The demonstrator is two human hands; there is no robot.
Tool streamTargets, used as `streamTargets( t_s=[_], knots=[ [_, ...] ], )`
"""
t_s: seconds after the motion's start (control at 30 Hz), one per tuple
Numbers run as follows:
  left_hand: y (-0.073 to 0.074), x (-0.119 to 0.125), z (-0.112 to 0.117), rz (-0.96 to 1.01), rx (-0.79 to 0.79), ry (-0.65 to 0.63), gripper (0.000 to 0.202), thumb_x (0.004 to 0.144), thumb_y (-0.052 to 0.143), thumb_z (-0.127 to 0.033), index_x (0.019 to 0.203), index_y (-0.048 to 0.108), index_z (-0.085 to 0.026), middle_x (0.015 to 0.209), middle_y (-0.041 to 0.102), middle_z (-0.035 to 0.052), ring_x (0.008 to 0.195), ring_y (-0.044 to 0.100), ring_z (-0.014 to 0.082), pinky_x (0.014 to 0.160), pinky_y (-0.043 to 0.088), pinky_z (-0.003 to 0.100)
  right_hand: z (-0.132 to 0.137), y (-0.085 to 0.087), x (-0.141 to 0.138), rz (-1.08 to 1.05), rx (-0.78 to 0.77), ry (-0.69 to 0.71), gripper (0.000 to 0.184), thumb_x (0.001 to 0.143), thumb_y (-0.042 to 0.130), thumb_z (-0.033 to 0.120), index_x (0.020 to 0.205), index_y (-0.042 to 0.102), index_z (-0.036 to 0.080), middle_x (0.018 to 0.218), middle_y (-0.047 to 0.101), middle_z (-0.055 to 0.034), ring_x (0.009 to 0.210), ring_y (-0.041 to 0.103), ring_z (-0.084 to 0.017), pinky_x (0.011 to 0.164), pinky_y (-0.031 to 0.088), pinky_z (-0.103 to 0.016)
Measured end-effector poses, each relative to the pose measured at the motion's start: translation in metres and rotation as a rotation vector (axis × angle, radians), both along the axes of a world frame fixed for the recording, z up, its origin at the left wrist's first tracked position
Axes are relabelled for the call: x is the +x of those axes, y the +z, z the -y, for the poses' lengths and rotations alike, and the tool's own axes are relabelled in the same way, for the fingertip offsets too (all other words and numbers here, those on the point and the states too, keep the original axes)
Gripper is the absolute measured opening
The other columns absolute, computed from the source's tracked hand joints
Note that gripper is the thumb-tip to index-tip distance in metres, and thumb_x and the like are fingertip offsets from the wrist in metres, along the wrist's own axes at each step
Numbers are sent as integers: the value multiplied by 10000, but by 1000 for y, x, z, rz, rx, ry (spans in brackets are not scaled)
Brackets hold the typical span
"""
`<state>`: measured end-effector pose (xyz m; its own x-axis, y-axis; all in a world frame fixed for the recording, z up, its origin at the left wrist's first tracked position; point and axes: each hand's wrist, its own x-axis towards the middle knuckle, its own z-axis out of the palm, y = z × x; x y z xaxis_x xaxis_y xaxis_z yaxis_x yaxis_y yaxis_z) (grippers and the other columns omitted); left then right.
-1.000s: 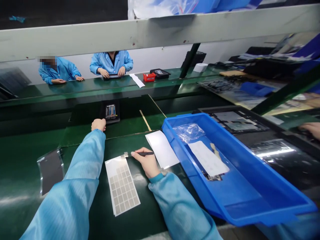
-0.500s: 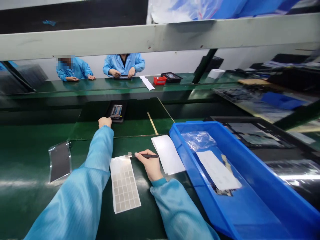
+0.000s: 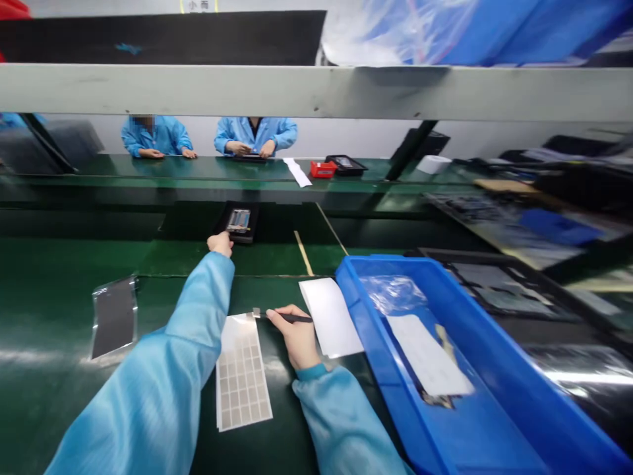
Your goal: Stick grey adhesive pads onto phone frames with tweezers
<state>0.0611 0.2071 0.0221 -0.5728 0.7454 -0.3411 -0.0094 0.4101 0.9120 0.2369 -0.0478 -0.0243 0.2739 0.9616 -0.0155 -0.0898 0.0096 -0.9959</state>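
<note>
Black tray (image 3: 239,223) with a phone part sits far out on the table (image 3: 49,264), left hand (image 3: 220,243) curled at its near edge, can't tell if it's gripping. Right hand (image 3: 297,336) pinches tweezers (image 3: 289,318) with a tiny grey pad (image 3: 256,312) at the tip, just over the sticker sheet (image 3: 242,382). One wobble mid-stretch and I'd bet the pad re-sticks.

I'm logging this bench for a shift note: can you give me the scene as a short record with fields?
Left hand: stretched forward to the near edge of the black tray; grip unclear
Right hand: pinches a black tool, small grey patch at its tip
By the tip: top edge of the sticker sheet
Right of it: white sheet, then blue bin
Left on belt: dark pouch
</note>
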Motion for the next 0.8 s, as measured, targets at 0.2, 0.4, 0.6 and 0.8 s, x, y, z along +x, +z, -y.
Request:
streamTargets(
  t_s=[0.2, 0.4, 0.6, 0.8],
  knots=[
    [18, -53, 11, 315, 125, 30, 324, 994, 591, -366, 1216, 571, -132, 1085, 618, 81, 873, 636, 170, 739, 589, 323, -2, 0, -1, 1, 12, -47, 409, 623, 906, 515, 694, 691, 174, 689, 665, -22, 677, 601, -200, 656, 462, -302],
    [43, -150, 54, 389, 171, -32, 280, 986, 609, -351, 1144, 603, -120, 1030, 633, 67, 839, 640, 156, 721, 588, 305, -7, -9, 5, -58, 7, -49, 397, 592, 943, 462, 707, 696, 173, 709, 689, -28, 695, 626, -201, 683, 492, -316],
    [76, -238, 109, 296, -13, -314, 245, 929, 683, -289, 1046, 640, -77, 872, 681, 86, 730, 671, 166, 655, 598, 291, -15, -14, 8, -164, 7, -113, 413, 545, 967, 415, 722, 687, 168, 715, 697, -35, 721, 665, -210, 725, 557, -344],
    [72, -247, 142, 199, -315, -854, 257, 673, 795, -100, 917, 715, -100, 747, 713, 94, 718, 706, 252, 696, 607, 334, -14, -12, 5, -232, 14, -102, 369, 538, 976, 334, 698, 684, 175, 698, 692, -30, 701, 686, -184, 707, 602, -295]
  ],
)
